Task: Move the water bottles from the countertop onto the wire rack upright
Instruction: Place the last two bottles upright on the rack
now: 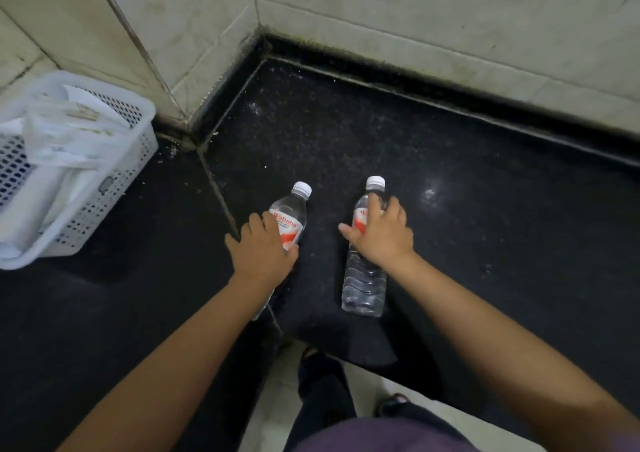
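Two clear plastic water bottles, white caps, red-white labels, lie on black speckled surface [450, 181]. Left hand [263, 247] wraps left bottle [289, 219]; right hand [381, 233] wraps right bottle [365, 285]. White perforated basket [114, 188] far left.

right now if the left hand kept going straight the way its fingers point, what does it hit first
The left hand is already on the left bottle. Past it lies only bare black countertop, then the tiled wall, as far as depth shows.
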{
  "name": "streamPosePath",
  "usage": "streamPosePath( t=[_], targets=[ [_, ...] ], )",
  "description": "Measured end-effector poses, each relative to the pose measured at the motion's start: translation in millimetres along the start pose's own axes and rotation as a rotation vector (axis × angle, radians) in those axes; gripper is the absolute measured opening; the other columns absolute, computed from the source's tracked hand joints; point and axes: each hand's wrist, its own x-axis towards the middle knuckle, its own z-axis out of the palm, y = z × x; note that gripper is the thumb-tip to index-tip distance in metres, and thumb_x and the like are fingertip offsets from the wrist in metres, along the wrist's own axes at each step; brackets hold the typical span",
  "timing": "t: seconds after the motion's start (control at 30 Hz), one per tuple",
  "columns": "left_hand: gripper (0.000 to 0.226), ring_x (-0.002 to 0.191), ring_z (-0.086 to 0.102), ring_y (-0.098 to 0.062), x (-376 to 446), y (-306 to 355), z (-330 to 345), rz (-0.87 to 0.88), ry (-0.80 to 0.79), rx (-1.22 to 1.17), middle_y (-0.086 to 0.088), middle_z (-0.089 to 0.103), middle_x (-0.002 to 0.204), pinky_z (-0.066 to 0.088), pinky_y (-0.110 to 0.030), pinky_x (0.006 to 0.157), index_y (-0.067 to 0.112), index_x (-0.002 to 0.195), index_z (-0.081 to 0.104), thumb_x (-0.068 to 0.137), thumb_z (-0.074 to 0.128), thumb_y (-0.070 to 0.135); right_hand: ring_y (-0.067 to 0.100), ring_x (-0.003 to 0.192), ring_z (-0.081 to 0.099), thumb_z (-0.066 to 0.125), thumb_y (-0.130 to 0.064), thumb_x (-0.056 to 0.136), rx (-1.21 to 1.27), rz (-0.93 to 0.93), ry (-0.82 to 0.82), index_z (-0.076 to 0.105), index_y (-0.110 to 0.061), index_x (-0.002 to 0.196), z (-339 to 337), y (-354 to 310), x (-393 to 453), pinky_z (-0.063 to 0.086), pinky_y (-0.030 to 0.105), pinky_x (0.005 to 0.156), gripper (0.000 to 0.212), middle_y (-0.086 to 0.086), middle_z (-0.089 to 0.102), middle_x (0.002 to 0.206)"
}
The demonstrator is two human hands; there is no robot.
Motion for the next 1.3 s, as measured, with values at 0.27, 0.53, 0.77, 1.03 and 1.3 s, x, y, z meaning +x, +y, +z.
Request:
streamPosePath(
  t=[0.27,0.53,0.77,1.03,1.3],
  targets=[
    [0.092,0.111,0.045,-0.034,13,5,3,0.011,-0.085,-0.103,-0.02,0.038,0.126,0.045,-0.043,0.086,0.015,0.143,0.0,0.08,0.06,0.045,0.038,0.12,0.032,0.063,-0.032,0.081,0.075,0.154,-0.029,-0.001,-0.028,0.141,10,-16,8,0.045,0.04,0.083,0.089,0.017,-0.001,0.147],
    [0.085,0.114,0.043,-0.036,-9,31,-3,0.129,-0.092,-0.042,-0.02,0.036,0.129,0.042,-0.045,0.09,0.02,0.144,0.0,0.084,0.056,0.041,0.041,0.117,0.039,0.062,-0.027,0.081,0.151,-0.012,-0.018,0.013,-0.036,0.139,7,29,-31,0.042,0.044,0.091,0.077,0.011,0.007,0.149],
    [0.081,0.112,0.043,-0.032,-82,139,-5,0.364,0.016,-0.14,-0.018,0.037,0.129,0.043,-0.04,0.088,0.017,0.144,0.001,0.086,0.053,0.041,0.039,0.119,0.041,0.06,-0.024,0.083,0.46,0.001,0.221,0.005,-0.027,0.142,-29,134,-103,0.041,0.04,0.098,0.081,0.01,0.01,0.146],
    [0.081,0.116,0.04,-0.036,-232,326,-27,0.667,0.223,-0.303,-0.02,0.035,0.132,0.041,-0.042,0.091,0.015,0.144,0.001,0.086,0.052,0.041,0.038,0.13,0.027,0.057,-0.025,0.085,0.409,-0.017,0.62,0.0,-0.017,0.144,-110,309,-239,0.031,0.04,0.104,0.082,0.016,0.001,0.15],
    [0.081,0.116,0.039,-0.036,-386,480,-65,0.939,0.38,-0.534,-0.023,0.036,0.131,0.036,-0.04,0.094,0.011,0.144,0.004,0.085,0.056,0.035,0.043,0.132,0.026,0.063,-0.019,0.082,0.245,-0.06,1.006,0.009,-0.016,0.137,-209,462,-387,0.036,0.049,0.101,0.077,0.029,0.013,0.145]
  ],
)
